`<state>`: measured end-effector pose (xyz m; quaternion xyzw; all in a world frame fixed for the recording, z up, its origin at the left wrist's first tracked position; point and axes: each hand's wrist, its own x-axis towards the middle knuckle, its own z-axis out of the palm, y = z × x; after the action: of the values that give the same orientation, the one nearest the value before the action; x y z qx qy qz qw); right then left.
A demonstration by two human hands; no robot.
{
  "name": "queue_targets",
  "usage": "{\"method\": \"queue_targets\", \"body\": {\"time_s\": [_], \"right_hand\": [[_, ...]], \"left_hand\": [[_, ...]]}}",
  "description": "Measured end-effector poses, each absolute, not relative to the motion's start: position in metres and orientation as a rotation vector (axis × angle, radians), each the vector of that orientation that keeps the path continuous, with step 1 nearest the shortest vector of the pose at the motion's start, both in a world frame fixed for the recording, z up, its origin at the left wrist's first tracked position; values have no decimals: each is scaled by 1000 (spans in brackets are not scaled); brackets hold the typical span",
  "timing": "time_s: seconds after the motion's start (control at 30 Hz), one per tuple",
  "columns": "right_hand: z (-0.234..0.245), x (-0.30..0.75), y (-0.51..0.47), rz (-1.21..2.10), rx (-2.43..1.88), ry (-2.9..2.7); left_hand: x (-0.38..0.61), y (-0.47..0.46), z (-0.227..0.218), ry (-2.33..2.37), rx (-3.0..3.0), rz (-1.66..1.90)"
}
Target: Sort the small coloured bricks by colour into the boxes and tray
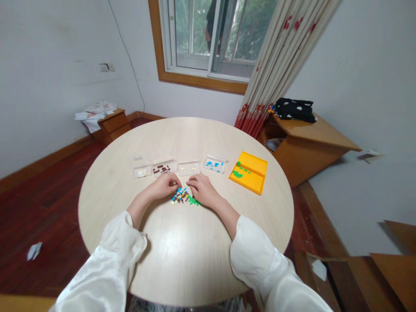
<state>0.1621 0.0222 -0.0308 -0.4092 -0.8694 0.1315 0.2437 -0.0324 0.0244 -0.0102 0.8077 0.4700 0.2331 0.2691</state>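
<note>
Indoors; small pieces point(180, 196) on round table point(182, 247); curtain point(276, 56) beside window point(213, 45)

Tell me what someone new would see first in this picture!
Probably the bright yellow case, lying open at the right of the round table. Next, the little heap of colorful pieces near the middle, with the left hand and right hand at it. Behind the table, a red-flowered curtain hangs beside the window.

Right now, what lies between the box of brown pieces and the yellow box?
Head view: a clear box with a few pale pieces, then a second clear box with blue pieces, nearer the yellow box.
</note>
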Motion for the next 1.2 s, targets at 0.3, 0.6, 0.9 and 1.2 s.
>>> {"method": "queue_targets", "body": {"time_s": [0.3,0.6,0.9,1.2], "right_hand": [[-26,167,27,265,-1322,-2356],[-25,164,27,486,-1180,-2014],[-24,164,27,410,-921,-1882],[-26,164,28,377,-880,-1869]], "left_hand": [[-32,26,-16,1258,2166,588],[-30,22,-8,1351,2182,586],[-30,23,-7,1363,2205,604],[-30,23,-6,1361,2216,622]]}}
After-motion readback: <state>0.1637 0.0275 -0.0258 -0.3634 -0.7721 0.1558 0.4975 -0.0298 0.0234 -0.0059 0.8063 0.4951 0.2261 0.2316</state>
